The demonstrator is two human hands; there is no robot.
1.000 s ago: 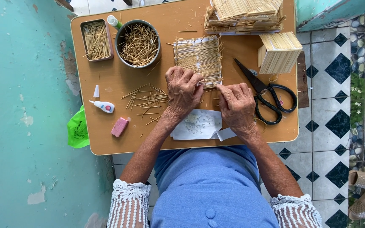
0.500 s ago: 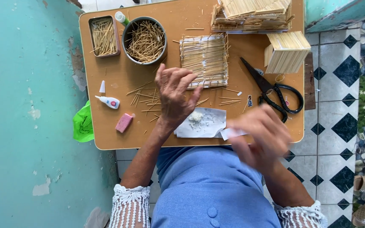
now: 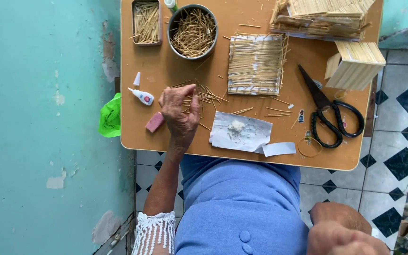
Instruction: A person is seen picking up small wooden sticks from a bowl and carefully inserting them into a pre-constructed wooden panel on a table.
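My left hand (image 3: 180, 111) lies on a loose scatter of thin sticks (image 3: 208, 97) on the small wooden table (image 3: 161, 75), fingers curled down onto them. My right hand (image 3: 341, 231) is off the table, low at the bottom right beside my lap, fingers curled; I cannot see anything in it. A flat mat of glued sticks (image 3: 256, 63) lies in the table's middle. A paper scrap with a white glue blob (image 3: 239, 132) lies near the front edge.
A round tin of sticks (image 3: 192, 30) and a small box of sticks (image 3: 146, 21) stand at the back left. Black scissors (image 3: 329, 115), a glue bottle (image 3: 140, 94), a pink eraser (image 3: 155, 122), a rubber band (image 3: 310, 146), stick stacks (image 3: 322, 16) and a stick block (image 3: 357, 63) are nearby.
My right hand left the table and dropped down to the lower right. My left hand slid left from the mat's edge onto the loose sticks.
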